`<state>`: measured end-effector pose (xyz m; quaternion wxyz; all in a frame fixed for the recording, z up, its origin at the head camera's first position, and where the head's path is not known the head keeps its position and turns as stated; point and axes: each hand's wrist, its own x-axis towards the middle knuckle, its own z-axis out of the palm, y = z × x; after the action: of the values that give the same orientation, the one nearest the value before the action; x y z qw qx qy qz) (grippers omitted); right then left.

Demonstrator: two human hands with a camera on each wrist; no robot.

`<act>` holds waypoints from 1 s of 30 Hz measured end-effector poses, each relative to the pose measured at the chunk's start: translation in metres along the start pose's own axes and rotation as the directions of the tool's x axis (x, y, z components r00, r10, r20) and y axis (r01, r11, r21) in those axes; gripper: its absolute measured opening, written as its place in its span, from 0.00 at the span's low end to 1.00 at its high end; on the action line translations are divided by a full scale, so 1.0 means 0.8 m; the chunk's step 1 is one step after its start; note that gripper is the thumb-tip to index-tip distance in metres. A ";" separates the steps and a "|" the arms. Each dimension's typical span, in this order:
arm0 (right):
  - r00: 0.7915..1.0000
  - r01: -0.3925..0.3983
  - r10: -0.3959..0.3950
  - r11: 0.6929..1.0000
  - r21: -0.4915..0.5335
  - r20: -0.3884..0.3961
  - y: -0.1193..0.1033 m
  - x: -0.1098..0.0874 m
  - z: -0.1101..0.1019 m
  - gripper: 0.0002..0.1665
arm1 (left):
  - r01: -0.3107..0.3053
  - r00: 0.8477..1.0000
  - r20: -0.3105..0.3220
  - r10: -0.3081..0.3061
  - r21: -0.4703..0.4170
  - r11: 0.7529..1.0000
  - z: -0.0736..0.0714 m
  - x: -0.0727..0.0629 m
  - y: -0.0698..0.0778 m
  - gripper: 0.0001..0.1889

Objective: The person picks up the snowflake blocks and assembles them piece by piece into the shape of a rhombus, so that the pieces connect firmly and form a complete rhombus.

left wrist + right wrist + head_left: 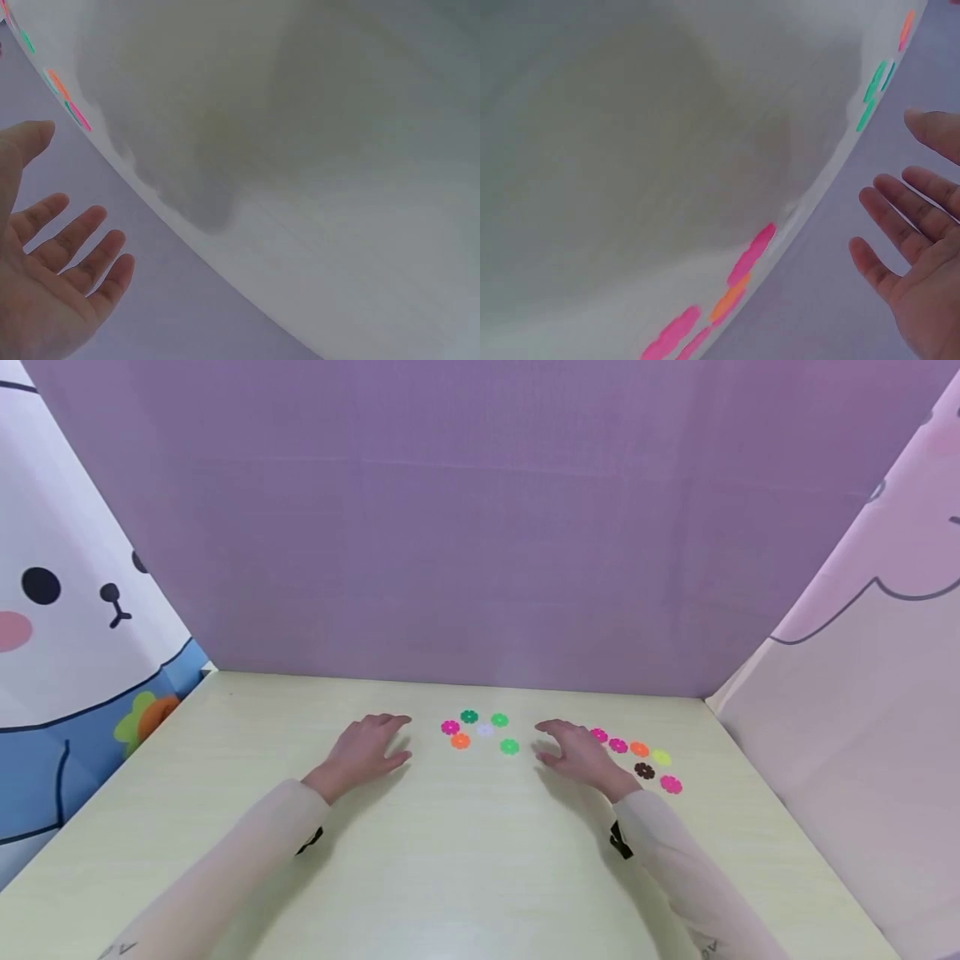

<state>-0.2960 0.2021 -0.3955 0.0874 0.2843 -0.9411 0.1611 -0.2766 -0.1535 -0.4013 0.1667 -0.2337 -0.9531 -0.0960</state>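
Observation:
My left hand (362,752) hovers over the table, left of a loose cluster of flat flower-shaped pieces. Its fingers are apart from the thumb and hold nothing. That cluster has a pink flower (450,727), a dark green flower (469,717), an orange flower (460,741), a white flower (484,729) and two light green ones, the nearer green flower (509,747) lying lowest. Just right of them my right hand (581,755) is also raised, fingers spread, nothing in it. Beside it lie more pieces, among them a yellow flower (662,757) and a dark brown flower (644,771).
The pale wooden table (450,877) meets a purple cloth wall (465,543) at the back. Cartoon-printed cloth panels stand left (75,660) and right (862,735). A pink flower (671,785) is the rightmost piece.

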 end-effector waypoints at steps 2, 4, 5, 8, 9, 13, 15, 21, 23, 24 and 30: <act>1.000 0.004 -0.004 1.000 0.020 0.010 -0.003 0.005 0.001 0.26 | 0.007 1.000 0.021 -0.006 -0.011 1.000 0.003 0.007 0.006 0.28; 1.000 0.009 -0.010 1.000 0.023 0.020 -0.005 0.011 0.004 0.25 | 0.020 0.999 0.043 -0.018 -0.031 0.999 0.007 0.014 0.011 0.28; 1.000 0.009 -0.010 1.000 0.025 0.026 -0.006 0.013 0.006 0.25 | 0.029 0.998 0.055 -0.027 -0.043 0.999 0.008 0.018 0.013 0.28; 0.999 0.008 -0.010 0.999 0.040 0.045 -0.007 0.020 0.011 0.24 | 0.055 0.995 0.086 -0.049 -0.069 0.996 0.013 0.027 0.020 0.28; 0.999 0.011 -0.013 0.999 0.041 0.051 -0.007 0.022 0.013 0.24 | 0.066 0.994 0.096 -0.059 -0.074 0.995 0.015 0.030 0.022 0.27; 0.997 0.007 -0.012 0.998 0.066 0.075 -0.008 0.030 0.020 0.23 | 0.092 0.989 0.125 -0.081 -0.081 0.992 0.022 0.043 0.027 0.27; 0.996 0.000 -0.008 0.996 0.086 0.086 -0.009 0.033 0.022 0.22 | 0.102 0.987 0.136 -0.090 -0.084 0.991 0.024 0.050 0.030 0.26; 0.992 -0.005 -0.013 0.990 0.143 0.128 -0.017 0.041 0.026 0.21 | 0.123 0.980 0.167 -0.107 -0.087 0.989 0.025 0.067 0.038 0.25; 0.990 -0.012 -0.012 0.986 0.166 0.140 -0.020 0.043 0.026 0.22 | 0.130 0.977 0.182 -0.111 -0.091 0.987 0.026 0.071 0.041 0.25; 0.990 -0.015 -0.011 0.984 0.177 0.144 -0.021 0.044 0.027 0.22 | 0.138 0.974 0.194 -0.118 -0.093 0.986 0.026 0.074 0.043 0.24; 0.986 -0.027 -0.003 0.985 0.173 0.169 -0.023 0.050 0.032 0.21 | 0.170 0.961 0.235 -0.143 -0.097 0.981 0.035 0.085 0.049 0.23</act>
<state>-0.3205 0.1579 -0.4040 -0.0189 0.2978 -0.9291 0.2186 -0.3222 -0.0838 -0.3989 0.0346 -0.1763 -0.9741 -0.1369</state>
